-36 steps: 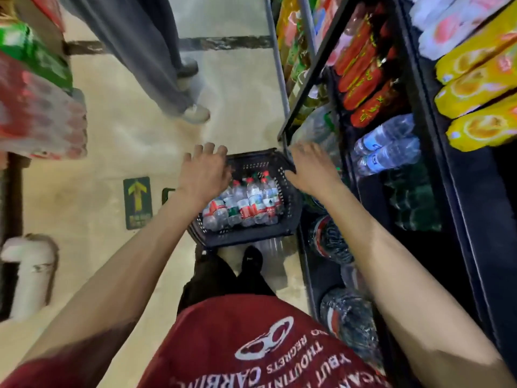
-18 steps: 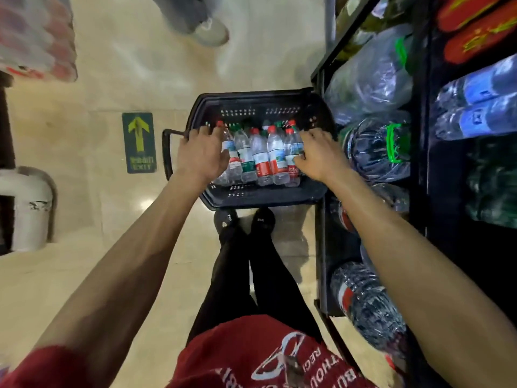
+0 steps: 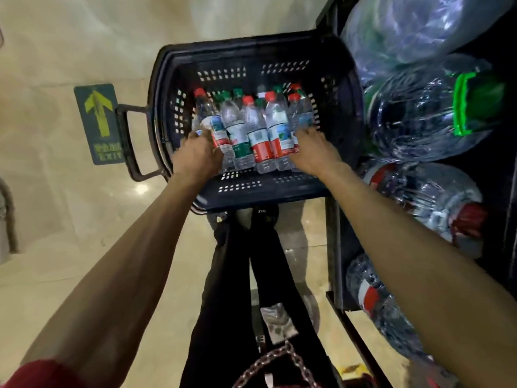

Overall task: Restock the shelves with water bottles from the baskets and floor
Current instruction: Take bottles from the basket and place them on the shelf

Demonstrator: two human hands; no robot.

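A dark plastic basket stands on the floor in front of my feet. Several small water bottles with red and green caps stand packed in its near half. My left hand reaches into the basket and grips the leftmost bottle low on its body. My right hand is at the right end of the row, fingers curled round the rightmost bottle. To the right, the low shelf holds large water jugs lying on their sides.
The basket's handle sticks out to the left over a green floor sticker with a yellow arrow. My legs stand just behind the basket. Beige tiled floor spreads out on the left.
The view has dropped closer to the basket. Both hands have gone from the basket's rim down onto the outer bottles of the row.
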